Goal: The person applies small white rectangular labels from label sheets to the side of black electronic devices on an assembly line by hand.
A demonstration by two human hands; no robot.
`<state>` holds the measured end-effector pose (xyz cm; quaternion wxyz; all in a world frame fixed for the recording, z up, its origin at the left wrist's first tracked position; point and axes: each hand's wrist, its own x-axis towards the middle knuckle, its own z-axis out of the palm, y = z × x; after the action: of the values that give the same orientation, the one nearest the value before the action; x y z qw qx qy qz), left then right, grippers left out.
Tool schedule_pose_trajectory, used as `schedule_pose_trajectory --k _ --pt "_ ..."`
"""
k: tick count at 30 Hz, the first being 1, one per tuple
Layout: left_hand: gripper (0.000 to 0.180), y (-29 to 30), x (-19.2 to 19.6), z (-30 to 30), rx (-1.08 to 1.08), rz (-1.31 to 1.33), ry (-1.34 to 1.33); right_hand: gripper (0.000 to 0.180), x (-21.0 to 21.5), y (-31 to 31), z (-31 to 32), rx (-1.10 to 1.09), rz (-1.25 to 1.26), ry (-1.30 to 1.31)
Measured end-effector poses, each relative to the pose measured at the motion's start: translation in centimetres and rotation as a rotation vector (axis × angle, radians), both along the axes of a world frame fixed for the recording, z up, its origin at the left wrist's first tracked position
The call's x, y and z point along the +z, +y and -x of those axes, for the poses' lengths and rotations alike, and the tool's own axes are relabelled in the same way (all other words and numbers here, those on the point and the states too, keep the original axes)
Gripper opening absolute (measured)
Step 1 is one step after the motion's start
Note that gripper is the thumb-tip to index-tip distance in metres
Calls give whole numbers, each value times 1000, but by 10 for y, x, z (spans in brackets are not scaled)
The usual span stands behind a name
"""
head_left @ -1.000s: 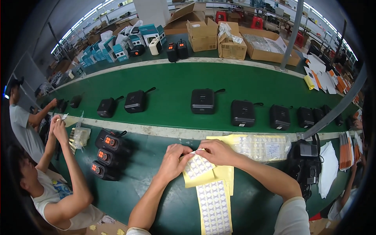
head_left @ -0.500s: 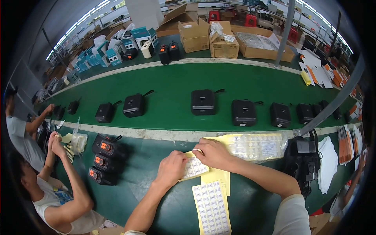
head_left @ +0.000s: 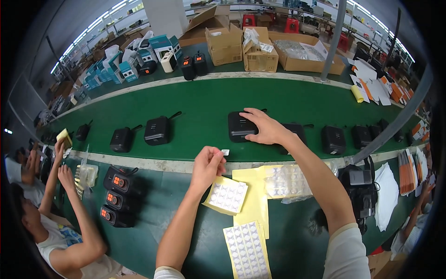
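The left grip (head_left: 207,166) pinches a small, flat white label (head_left: 225,152) above the green belt (head_left: 200,111). The right grip (head_left: 265,128) spreads across the black, round-cornered box (head_left: 237,129), touching it on the belt; whether it clasps, I cannot tell. Printed sheets (head_left: 227,196) lie on the counter (head_left: 292,242) near a crinkled clear bag (head_left: 293,183) holding more. A low carton (head_left: 301,66) holds glossy film (head_left: 297,49).

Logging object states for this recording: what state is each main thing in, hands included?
Left hand: pinching a sticker
Sticker: held clear of the sheets
Right hand: spread on the black device, grip unclear
Black device: resting on the green surface
Upper label sheet: overlapping yellow paper
Lower label sheet: flat, bearing labels
Clear bag: crumpled, partly hidden
Wide carton: open
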<state>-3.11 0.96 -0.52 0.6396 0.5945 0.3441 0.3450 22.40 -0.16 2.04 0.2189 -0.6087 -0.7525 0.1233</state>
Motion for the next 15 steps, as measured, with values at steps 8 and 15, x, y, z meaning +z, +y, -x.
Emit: schedule_pose_trajectory --k 8,15 --pt "11 9 -15 -33 92 -12 10 67 10 7 12 -86 93 156" --pt "12 11 -23 -42 162 -34 -26 65 6 7 17 -98 107 237"
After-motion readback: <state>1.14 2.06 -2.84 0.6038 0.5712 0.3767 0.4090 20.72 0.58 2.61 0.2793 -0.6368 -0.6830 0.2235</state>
